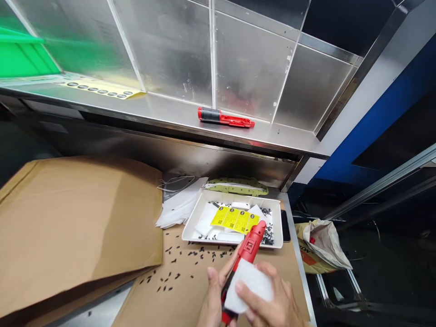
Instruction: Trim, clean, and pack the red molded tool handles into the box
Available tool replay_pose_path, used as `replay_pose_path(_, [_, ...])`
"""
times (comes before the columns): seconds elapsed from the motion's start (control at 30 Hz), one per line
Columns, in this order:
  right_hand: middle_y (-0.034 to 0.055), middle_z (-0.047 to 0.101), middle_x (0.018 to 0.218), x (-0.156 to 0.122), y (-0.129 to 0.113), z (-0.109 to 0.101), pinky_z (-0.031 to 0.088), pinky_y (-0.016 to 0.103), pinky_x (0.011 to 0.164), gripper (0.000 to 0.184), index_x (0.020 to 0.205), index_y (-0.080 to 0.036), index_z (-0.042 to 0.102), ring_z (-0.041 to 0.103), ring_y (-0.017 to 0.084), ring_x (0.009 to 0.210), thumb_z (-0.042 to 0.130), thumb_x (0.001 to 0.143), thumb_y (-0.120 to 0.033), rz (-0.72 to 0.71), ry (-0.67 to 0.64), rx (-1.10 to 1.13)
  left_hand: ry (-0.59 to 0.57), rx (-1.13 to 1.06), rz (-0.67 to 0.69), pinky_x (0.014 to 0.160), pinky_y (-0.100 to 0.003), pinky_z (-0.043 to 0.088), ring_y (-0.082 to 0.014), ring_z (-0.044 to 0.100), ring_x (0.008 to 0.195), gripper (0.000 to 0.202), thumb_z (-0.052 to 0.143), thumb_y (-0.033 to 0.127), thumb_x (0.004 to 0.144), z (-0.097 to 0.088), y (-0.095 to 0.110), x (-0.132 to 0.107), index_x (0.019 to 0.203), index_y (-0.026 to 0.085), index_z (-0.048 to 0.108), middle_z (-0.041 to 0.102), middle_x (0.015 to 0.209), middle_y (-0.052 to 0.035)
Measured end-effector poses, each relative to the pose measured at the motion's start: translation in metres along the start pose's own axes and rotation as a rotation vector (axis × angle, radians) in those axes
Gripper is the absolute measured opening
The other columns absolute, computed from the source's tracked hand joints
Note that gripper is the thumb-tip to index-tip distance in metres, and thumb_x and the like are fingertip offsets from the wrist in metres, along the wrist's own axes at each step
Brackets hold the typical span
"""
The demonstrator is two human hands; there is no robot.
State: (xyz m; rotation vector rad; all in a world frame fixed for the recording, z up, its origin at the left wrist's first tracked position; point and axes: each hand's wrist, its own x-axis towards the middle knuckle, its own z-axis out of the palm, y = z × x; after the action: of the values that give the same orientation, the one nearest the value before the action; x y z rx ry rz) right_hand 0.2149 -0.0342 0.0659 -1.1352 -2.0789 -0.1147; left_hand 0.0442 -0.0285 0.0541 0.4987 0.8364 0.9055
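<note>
A red tool [251, 243] with a black inset points up and away from me over the cardboard. My left hand [214, 297] is closed round its lower body. My right hand [272, 302] presses a white pad [250, 284] against the tool's side, fingers curled on the pad. Just beyond the tool's tip stands a white tray [200, 213] holding yellow labels [235, 219], white pieces and small black screws.
Black screws [177, 265] lie scattered on the brown cardboard sheet [153, 295]. A large cardboard sheet [78, 218] covers the left. Another red tool [225, 118] lies on the steel shelf [163, 113]. A stack of white sheets [179, 206] sits left of the tray. A crumpled bag [322, 245] hangs at right.
</note>
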Motion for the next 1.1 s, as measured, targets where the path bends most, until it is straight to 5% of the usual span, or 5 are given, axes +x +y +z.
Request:
replay_pose_path(0.37, [0.0126, 0.053, 0.124, 0.009, 0.013, -0.004, 0.059, 0.032, 0.071, 0.041, 0.134, -0.031, 0.056, 0.063, 0.023, 0.103, 0.045, 0.096, -0.021, 0.088, 0.018, -0.132, -0.11, -0.235, -0.248, 0.03, -0.009, 0.023, -0.0012, 0.033, 0.028, 0.075, 0.043, 0.075, 0.081, -0.004, 0.008, -0.001, 0.132, 0.023, 0.057, 0.057, 0.049, -0.0005])
replay_pose_path(0.5, [0.0121, 0.051, 0.127, 0.011, 0.017, -0.008, 0.059, 0.03, 0.075, 0.042, 0.137, -0.029, 0.053, 0.061, 0.022, 0.109, 0.044, 0.097, -0.027, -0.089, -0.015, -0.037, -0.226, -0.364, -0.34, 0.03, -0.008, 0.015, 0.0009, 0.029, 0.028, 0.061, 0.054, 0.073, 0.078, -0.009, 0.009, 0.004, 0.104, 0.02, 0.069, 0.055, 0.049, 0.001])
replay_pose_path(0.63, [0.0124, 0.054, 0.126, 0.008, 0.02, -0.01, 0.06, 0.032, 0.071, 0.043, 0.137, -0.031, 0.053, 0.063, 0.023, 0.105, 0.046, 0.096, -0.021, 0.045, 0.012, -0.185, -0.273, -0.444, -0.4, 0.029, -0.008, 0.013, 0.0018, 0.027, 0.027, 0.053, 0.057, 0.069, 0.079, -0.014, 0.007, 0.008, 0.086, 0.017, 0.066, 0.055, 0.052, 0.002])
replay_pose_path(0.73, [0.0131, 0.056, 0.124, 0.007, 0.02, -0.008, 0.059, 0.033, 0.073, 0.042, 0.136, -0.031, 0.054, 0.062, 0.024, 0.106, 0.046, 0.096, -0.027, -0.084, -0.039, -0.084, -0.299, -0.505, -0.427, 0.03, -0.007, 0.015, 0.0021, 0.03, 0.027, 0.05, 0.065, 0.066, 0.075, -0.017, 0.005, 0.009, 0.079, 0.016, 0.064, 0.056, 0.051, 0.0016])
replay_pose_path(1.1, [0.0125, 0.057, 0.128, 0.01, 0.029, -0.013, 0.059, 0.035, 0.076, 0.038, 0.133, -0.031, 0.057, 0.063, 0.024, 0.107, 0.045, 0.097, -0.025, 0.002, -0.066, -0.151, -0.3, -0.567, -0.51, 0.028, -0.008, 0.017, 0.002, 0.031, 0.027, 0.054, 0.061, 0.066, 0.079, -0.014, 0.005, 0.011, 0.069, 0.013, 0.06, 0.054, 0.052, 0.0013])
